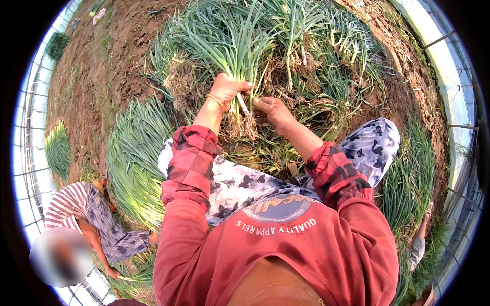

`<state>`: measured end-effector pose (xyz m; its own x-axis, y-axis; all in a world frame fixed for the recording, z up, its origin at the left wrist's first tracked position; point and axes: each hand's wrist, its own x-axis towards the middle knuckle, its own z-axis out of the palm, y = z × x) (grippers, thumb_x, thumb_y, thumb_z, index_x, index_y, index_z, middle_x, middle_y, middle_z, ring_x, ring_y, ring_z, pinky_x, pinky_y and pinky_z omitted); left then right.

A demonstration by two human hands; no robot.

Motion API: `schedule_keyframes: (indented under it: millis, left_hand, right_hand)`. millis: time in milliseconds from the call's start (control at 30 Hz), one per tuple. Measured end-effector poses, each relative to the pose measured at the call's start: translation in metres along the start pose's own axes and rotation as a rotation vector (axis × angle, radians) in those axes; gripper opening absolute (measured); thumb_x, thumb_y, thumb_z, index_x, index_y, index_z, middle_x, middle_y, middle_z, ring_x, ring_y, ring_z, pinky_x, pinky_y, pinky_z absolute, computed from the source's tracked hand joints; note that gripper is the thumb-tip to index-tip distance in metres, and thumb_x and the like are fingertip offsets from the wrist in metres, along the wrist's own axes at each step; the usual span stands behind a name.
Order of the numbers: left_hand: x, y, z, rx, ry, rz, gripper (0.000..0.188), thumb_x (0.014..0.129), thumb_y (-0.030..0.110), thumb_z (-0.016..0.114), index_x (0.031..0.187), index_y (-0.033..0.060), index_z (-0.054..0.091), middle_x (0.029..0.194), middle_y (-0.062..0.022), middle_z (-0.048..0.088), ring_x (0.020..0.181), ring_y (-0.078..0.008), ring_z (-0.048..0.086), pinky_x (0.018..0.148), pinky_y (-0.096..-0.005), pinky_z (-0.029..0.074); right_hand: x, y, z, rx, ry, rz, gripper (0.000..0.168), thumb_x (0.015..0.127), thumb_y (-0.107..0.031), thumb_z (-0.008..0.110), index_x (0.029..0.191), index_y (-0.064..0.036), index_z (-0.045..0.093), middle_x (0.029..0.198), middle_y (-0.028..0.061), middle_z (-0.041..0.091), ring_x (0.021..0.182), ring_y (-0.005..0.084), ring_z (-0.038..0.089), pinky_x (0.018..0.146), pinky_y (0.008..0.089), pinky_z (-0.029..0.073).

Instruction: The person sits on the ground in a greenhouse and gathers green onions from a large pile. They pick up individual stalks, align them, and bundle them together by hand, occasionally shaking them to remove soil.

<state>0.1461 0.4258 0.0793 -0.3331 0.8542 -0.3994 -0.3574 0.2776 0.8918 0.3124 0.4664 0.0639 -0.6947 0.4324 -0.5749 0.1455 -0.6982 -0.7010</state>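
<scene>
My left hand (226,91) is closed around a bunch of green onions (234,53), their leaves fanning upward and away from me. White stems and brown, soil-flecked roots (242,126) hang below that fist. Just right of the bunch, my right hand (273,111) pinches a thin green stalk between thumb and forefinger; its other fingers are curled and partly hidden. Beyond both hands lies a large heap of green onions (314,23) with tangled roots. Yellowish stripped leaves (268,153) litter the ground between my legs.
A pile of green onions (139,153) lies by my left knee, another (407,179) by my right. Brown soil (126,49) stretches to the left. A bent-over person (103,225) handles onions at lower left; another person's arm (419,237) shows at right. Greenhouse film (465,114) edges the plot.
</scene>
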Motion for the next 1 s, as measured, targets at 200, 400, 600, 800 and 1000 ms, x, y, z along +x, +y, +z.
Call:
schedule_keyframes:
  millis: [200, 400, 600, 800, 1000]
  left_hand:
    - [0.004, 0.0, -0.013, -0.132, 0.07, -0.019, 0.012, 0.071, 0.0, 0.068, 0.08, -0.0015, 0.061, 0.064, -0.007, 0.061, 0.052, -0.0147, 0.058, 0.046, -0.0247, 0.047]
    - [0.014, 0.006, -0.027, -0.158, 0.202, -0.013, 0.012, 0.071, -0.002, 0.067, 0.082, -0.005, 0.063, 0.068, -0.0094, 0.062, 0.053, -0.0149, 0.058, 0.046, -0.0236, 0.047]
    - [0.019, 0.004, -0.028, -0.233, 0.22, 0.014, 0.011, 0.071, -0.003, 0.066, 0.081, -0.0072, 0.062, 0.067, -0.0117, 0.062, 0.052, -0.0184, 0.059, 0.044, -0.0259, 0.048]
    - [0.006, 0.0, -0.009, -0.207, 0.179, -0.007, 0.017, 0.074, -0.001, 0.066, 0.09, -0.0037, 0.062, 0.078, -0.0104, 0.065, 0.063, -0.0163, 0.062, 0.052, -0.024, 0.051]
    - [-0.011, 0.005, -0.001, -0.302, -0.049, -0.158, 0.02, 0.079, 0.003, 0.061, 0.098, -0.0049, 0.058, 0.09, -0.0154, 0.064, 0.08, -0.0227, 0.064, 0.064, -0.0307, 0.054]
  right_hand:
    - [-0.004, -0.012, 0.007, -0.193, 0.037, -0.173, 0.017, 0.083, -0.017, 0.062, 0.088, -0.001, 0.061, 0.072, 0.0014, 0.058, 0.062, 0.0092, 0.052, 0.056, 0.0237, 0.042]
    - [-0.063, 0.011, -0.014, -0.38, -0.106, -0.161, 0.016, 0.085, -0.013, 0.057, 0.085, 0.003, 0.059, 0.072, -0.0005, 0.058, 0.061, 0.0064, 0.049, 0.056, 0.0232, 0.043]
    - [-0.08, 0.032, -0.041, -1.133, -0.109, -0.25, 0.038, 0.079, -0.018, 0.064, 0.105, 0.007, 0.051, 0.089, 0.0171, 0.061, 0.083, 0.0192, 0.06, 0.072, 0.0282, 0.048]
    - [-0.04, 0.009, -0.005, -0.362, -0.022, -0.178, 0.03, 0.083, -0.014, 0.06, 0.106, 0.003, 0.052, 0.081, 0.0061, 0.059, 0.064, 0.0116, 0.056, 0.054, 0.0235, 0.047]
    - [-0.028, 0.002, 0.007, -0.526, -0.04, -0.241, 0.017, 0.086, -0.014, 0.053, 0.082, 0.001, 0.058, 0.058, 0.0067, 0.054, 0.05, 0.0133, 0.05, 0.048, 0.0276, 0.041]
